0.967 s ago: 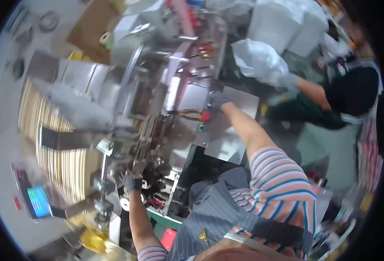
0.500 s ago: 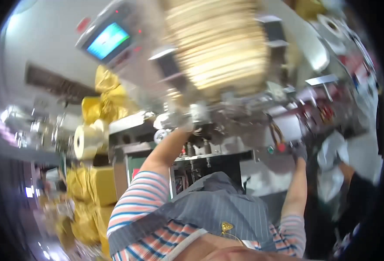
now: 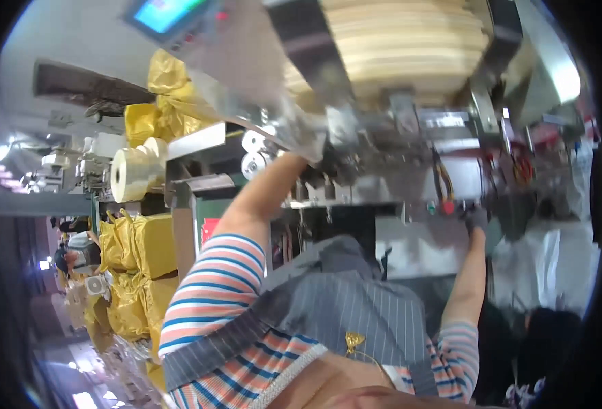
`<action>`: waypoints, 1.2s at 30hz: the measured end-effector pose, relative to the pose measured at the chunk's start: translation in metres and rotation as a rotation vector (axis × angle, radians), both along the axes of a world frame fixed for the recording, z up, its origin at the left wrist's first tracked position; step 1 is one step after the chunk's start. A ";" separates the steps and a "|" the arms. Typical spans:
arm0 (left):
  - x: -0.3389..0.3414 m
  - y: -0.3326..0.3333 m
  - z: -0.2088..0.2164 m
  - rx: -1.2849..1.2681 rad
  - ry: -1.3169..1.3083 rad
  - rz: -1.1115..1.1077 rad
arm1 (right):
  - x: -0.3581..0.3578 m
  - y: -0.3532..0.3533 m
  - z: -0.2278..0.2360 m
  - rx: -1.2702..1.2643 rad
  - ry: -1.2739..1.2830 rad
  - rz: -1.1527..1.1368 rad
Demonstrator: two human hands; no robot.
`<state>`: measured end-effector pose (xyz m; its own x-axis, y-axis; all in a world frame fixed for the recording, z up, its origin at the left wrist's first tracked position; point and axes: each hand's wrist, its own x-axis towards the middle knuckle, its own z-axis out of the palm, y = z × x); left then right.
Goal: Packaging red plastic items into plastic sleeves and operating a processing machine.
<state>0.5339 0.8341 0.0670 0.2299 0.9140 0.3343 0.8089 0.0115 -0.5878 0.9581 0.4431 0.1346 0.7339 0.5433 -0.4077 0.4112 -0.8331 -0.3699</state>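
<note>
My left hand point(image 3: 306, 144) reaches into the front of a metal machine, beside pale round discs point(image 3: 253, 163). Its fingers are blurred and partly hidden among the metal parts, so whether it holds anything cannot be told. My right hand point(image 3: 477, 218), in a dark glove, rests at the machine's front edge. A red button point(image 3: 449, 206) and a green button point(image 3: 431, 207) sit just left of it. Its fingers are too dark and small to make out. A pair of pliers point(image 3: 443, 183) with orange and black handles lies above the buttons.
A wide ribbed cream roller point(image 3: 403, 48) spans the machine top between dark brackets. At upper left a lit screen point(image 3: 164, 12) juts out. Yellow wrapped bundles point(image 3: 137, 252) and a white spool point(image 3: 130, 174) stand on the left. Translucent plastic point(image 3: 550, 259) hangs at right.
The view has shifted, moving the roller and screen up and the roller rightward in the picture. My left hand remains at the machine's front, and my right stays near the buttons.
</note>
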 end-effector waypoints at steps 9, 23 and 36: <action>-0.011 0.002 0.210 -0.852 -0.538 -0.579 | -0.004 0.008 0.003 -0.108 0.056 -0.072; -0.026 -0.034 0.241 -0.753 -0.113 -0.481 | -0.006 -0.005 -0.008 -0.123 0.036 -0.045; -0.039 -0.028 0.249 -0.499 -0.435 -0.629 | 0.005 -0.004 -0.016 -0.127 0.043 -0.020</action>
